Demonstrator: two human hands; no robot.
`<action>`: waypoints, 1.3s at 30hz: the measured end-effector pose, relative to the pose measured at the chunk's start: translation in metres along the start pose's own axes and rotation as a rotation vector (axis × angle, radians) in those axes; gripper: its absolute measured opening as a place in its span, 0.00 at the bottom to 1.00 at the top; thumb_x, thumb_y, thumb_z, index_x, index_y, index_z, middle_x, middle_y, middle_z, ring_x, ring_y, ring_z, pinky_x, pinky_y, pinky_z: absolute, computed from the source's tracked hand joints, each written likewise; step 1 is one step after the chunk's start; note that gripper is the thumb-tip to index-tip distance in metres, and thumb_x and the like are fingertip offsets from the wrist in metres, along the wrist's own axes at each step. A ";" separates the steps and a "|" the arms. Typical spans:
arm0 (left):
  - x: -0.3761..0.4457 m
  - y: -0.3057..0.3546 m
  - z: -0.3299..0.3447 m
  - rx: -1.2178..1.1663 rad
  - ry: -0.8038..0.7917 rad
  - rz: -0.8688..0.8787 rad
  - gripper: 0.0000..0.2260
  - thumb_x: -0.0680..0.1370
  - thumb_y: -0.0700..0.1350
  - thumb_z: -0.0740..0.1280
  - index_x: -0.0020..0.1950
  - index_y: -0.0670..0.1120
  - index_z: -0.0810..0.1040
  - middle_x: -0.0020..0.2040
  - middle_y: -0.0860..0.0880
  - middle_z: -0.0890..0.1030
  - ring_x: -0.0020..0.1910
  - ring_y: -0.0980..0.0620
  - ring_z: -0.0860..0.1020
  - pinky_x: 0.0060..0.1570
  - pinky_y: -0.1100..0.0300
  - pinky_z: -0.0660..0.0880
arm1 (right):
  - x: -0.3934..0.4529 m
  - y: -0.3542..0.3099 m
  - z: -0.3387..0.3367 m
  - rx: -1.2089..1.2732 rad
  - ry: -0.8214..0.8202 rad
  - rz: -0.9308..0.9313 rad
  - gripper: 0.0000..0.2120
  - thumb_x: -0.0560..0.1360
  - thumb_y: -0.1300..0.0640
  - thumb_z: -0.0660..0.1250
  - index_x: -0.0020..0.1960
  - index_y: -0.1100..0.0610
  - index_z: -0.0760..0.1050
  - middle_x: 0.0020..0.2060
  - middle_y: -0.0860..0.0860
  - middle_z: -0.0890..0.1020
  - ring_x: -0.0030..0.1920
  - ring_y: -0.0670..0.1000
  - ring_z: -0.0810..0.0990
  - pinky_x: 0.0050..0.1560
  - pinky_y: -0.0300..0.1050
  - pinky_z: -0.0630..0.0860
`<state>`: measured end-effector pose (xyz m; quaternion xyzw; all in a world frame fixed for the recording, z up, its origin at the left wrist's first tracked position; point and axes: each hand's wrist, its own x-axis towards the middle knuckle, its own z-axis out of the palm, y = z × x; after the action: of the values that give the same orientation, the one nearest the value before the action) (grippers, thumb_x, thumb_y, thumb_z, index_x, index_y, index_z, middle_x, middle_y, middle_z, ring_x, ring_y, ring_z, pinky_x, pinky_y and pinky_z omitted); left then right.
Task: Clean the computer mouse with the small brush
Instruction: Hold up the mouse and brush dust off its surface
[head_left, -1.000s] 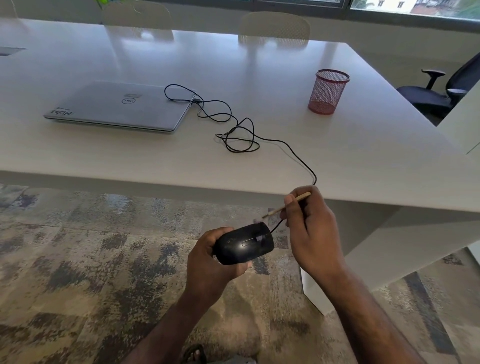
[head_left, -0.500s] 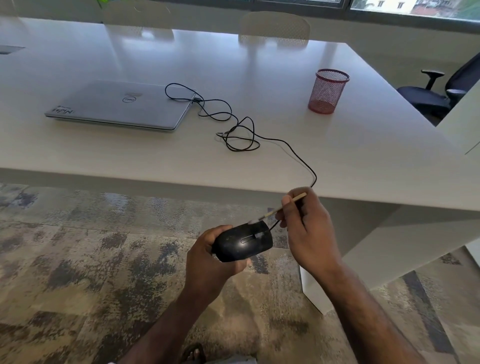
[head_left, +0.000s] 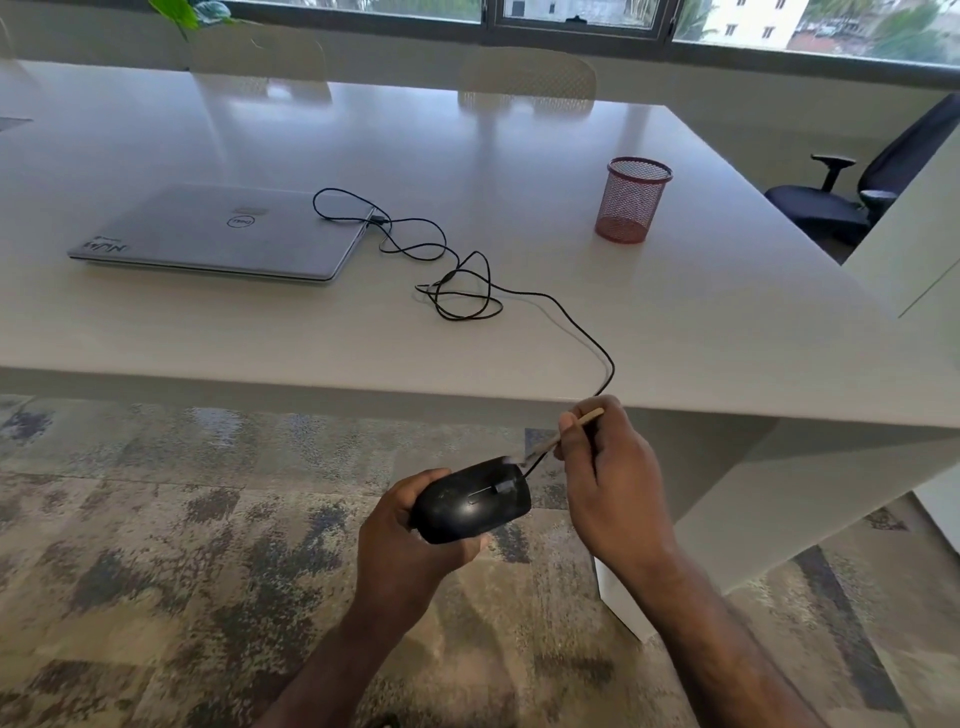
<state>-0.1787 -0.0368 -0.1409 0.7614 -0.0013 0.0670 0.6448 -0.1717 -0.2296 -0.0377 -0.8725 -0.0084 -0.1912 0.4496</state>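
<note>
My left hand (head_left: 402, 540) grips a black wired computer mouse (head_left: 470, 501) from below, holding it in the air in front of the table edge, its top and scroll wheel facing up. My right hand (head_left: 605, 483) pinches a small brush (head_left: 563, 435) with a thin wooden handle. The pale bristles touch the mouse's far front edge, close to where the cable leaves it. The black cable (head_left: 519, 296) runs up over the table edge and across the top in loose loops to the laptop.
A closed silver laptop (head_left: 218, 234) lies on the white table (head_left: 701, 332) at the left. A red mesh pen cup (head_left: 631, 200) stands at the right. A dark office chair (head_left: 852, 192) is far right; pale chairs stand behind the table. Patterned carpet lies below.
The brush tip has moved left and down from beside the mouse onto its front edge. The left hand and mouse have stayed nearly in place.
</note>
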 end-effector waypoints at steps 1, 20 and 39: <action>0.000 -0.001 0.000 0.000 0.001 -0.001 0.33 0.57 0.38 0.84 0.53 0.67 0.82 0.53 0.56 0.85 0.50 0.58 0.83 0.42 0.62 0.81 | 0.000 -0.001 -0.001 0.000 0.023 -0.010 0.08 0.84 0.55 0.60 0.46 0.49 0.69 0.34 0.52 0.81 0.35 0.50 0.79 0.36 0.47 0.72; 0.005 0.001 0.001 -0.013 -0.006 -0.015 0.30 0.55 0.45 0.83 0.55 0.61 0.82 0.52 0.60 0.85 0.49 0.59 0.84 0.42 0.68 0.79 | 0.000 0.003 -0.002 0.095 -0.025 -0.014 0.07 0.84 0.55 0.59 0.48 0.51 0.71 0.37 0.53 0.81 0.40 0.55 0.81 0.42 0.60 0.78; 0.002 -0.001 0.000 0.024 -0.006 -0.045 0.31 0.58 0.39 0.86 0.55 0.60 0.82 0.51 0.58 0.85 0.47 0.61 0.83 0.41 0.68 0.79 | -0.010 0.003 -0.008 0.169 0.010 -0.065 0.08 0.83 0.52 0.59 0.48 0.53 0.72 0.36 0.51 0.80 0.39 0.56 0.80 0.40 0.59 0.76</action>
<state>-0.1768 -0.0361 -0.1418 0.7690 0.0148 0.0501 0.6372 -0.1834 -0.2363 -0.0394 -0.8298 -0.0506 -0.2088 0.5150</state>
